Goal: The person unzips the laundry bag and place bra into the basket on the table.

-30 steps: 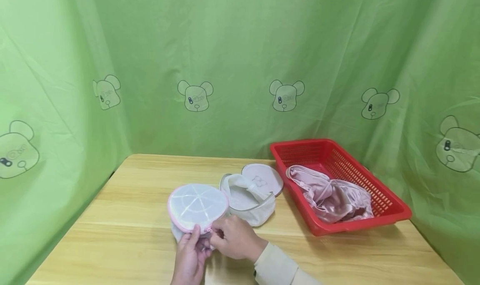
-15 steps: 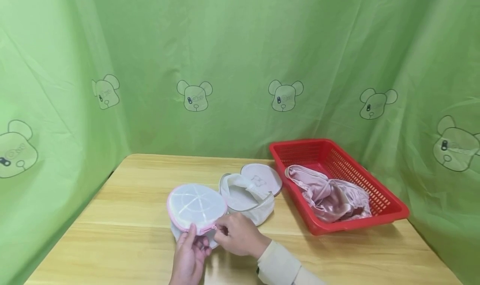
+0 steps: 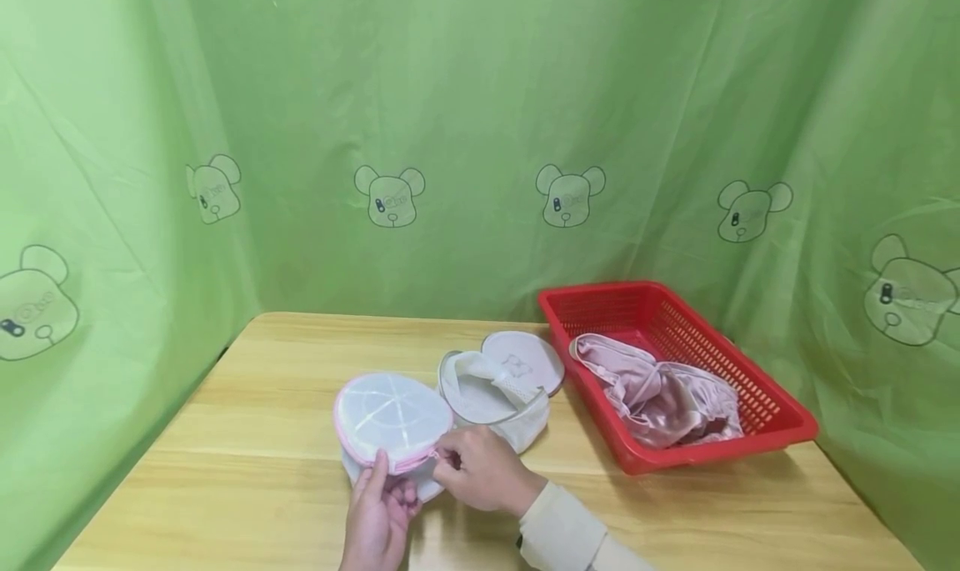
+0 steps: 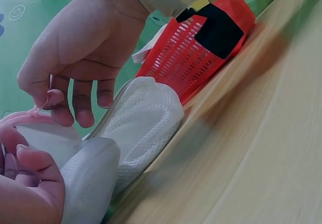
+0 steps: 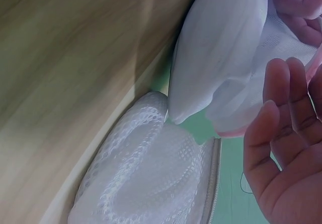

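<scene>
A round white mesh laundry bag (image 3: pixel 393 417) with a pink zip around its top rim stands tilted near the table's front. My left hand (image 3: pixel 377 517) grips its near edge, thumb on the rim and fingers below. At the front right of the rim, my right hand (image 3: pixel 483 471) pinches the pink zip pull (image 4: pixel 36 110) between thumb and forefinger. Its other fingers hang loosely curled in the left wrist view. Just behind, a second mesh bag (image 3: pixel 517 429) stands with its round lid (image 3: pixel 534 363) folded back; a small animal outline marks the lid.
A red perforated basket (image 3: pixel 633 463) stands at the right of the wooden table (image 3: pixel 247 404), close to the second bag's lid. Inside lies a crumpled pink satin garment (image 3: pixel 667 396). Green curtain (image 3: pixel 480 79) hangs around the back and sides.
My right hand has drawn the zip pull a little to the right along the rim, away from my left thumb. My left hand stays on the bag's near edge.
</scene>
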The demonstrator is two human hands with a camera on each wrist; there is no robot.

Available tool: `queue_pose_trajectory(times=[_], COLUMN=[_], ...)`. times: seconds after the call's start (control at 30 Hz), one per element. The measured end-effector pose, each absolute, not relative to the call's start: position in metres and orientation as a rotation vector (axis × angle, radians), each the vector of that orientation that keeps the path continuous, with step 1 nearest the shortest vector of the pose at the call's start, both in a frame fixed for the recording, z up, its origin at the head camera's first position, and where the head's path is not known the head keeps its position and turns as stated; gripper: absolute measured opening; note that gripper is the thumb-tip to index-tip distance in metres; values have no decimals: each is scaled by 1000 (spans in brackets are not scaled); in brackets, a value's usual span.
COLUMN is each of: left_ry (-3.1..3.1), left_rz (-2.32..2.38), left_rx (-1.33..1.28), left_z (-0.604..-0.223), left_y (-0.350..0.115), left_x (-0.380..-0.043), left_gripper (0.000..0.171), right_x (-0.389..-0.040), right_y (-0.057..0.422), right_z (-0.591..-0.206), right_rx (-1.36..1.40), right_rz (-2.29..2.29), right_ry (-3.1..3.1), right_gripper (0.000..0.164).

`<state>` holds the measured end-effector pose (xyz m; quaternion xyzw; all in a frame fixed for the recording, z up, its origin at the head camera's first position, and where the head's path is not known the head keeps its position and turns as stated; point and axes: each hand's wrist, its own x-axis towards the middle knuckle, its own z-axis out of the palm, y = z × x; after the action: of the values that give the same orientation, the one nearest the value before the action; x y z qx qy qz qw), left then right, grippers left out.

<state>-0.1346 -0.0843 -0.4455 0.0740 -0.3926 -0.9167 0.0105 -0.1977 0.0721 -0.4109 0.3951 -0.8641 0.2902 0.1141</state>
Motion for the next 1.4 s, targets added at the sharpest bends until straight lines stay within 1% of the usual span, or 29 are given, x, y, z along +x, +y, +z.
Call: queue_pose_trajectory(times=[0.73, 1.4], left_ry=[-1212, -1163], left_rz=[-2853, -2881], left_rx=[188, 81], left_z=[-444, -445], left_y=[-87, -90], left_x=[-132, -131], left_gripper=[38, 38], right_x=[-204, -211], right_y=[81, 88], right_z=[-411, -413], right_rx=[1077, 1051], right_rz=[928, 908], right_ry=[-2600, -2604], right_gripper=[23, 25])
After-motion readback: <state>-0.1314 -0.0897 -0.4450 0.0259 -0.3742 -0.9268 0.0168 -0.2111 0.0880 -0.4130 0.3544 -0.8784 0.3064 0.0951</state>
